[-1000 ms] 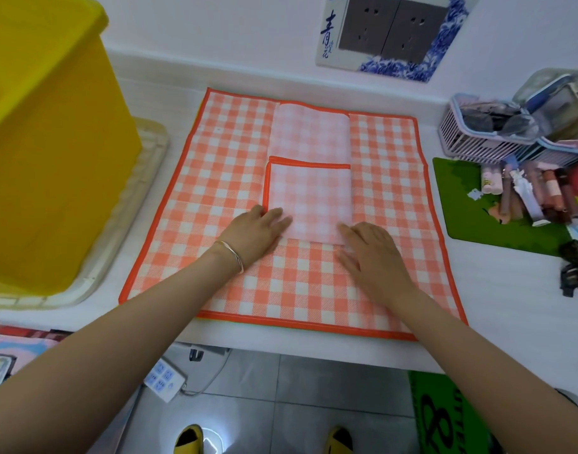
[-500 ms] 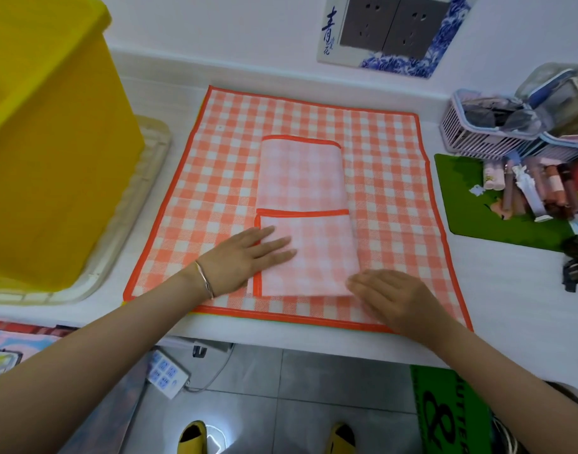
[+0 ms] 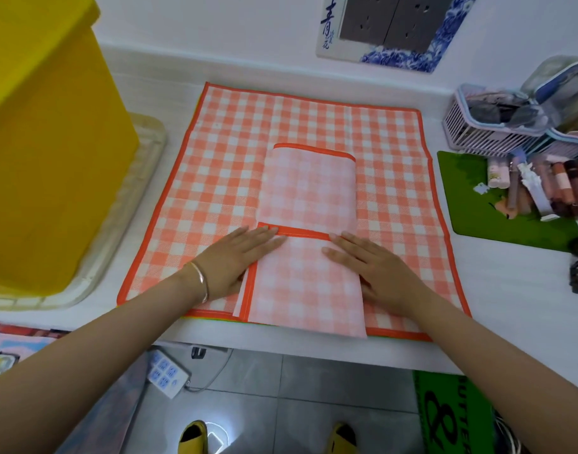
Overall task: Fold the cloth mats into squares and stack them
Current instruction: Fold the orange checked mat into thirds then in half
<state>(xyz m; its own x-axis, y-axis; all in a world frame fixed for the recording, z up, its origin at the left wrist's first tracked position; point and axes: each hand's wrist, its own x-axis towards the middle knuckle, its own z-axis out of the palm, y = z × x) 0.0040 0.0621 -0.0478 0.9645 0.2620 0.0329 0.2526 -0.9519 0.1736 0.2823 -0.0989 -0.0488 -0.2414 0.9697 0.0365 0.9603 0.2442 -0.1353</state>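
Head view: both hands flattened a part-folded cloth mat.

The left hand and right hand lay palm-down with straight fingers, gripping nothing, on either side of the near flap of the folded mat, a pale strip lying on a spread mat on the table. The step looked like pressing a crease: the flap's orange hem ran between the fingertips, and the strip beyond it was still longer than a square. The next move probably called for bringing the far end over to meet that hem, edges aligned. The strip's near end sat at the spread mat's front hem, near the table's front edge, so little room remained there. Checked cloth lay open beyond and to both sides, with the yellow bin and green pad well apart.
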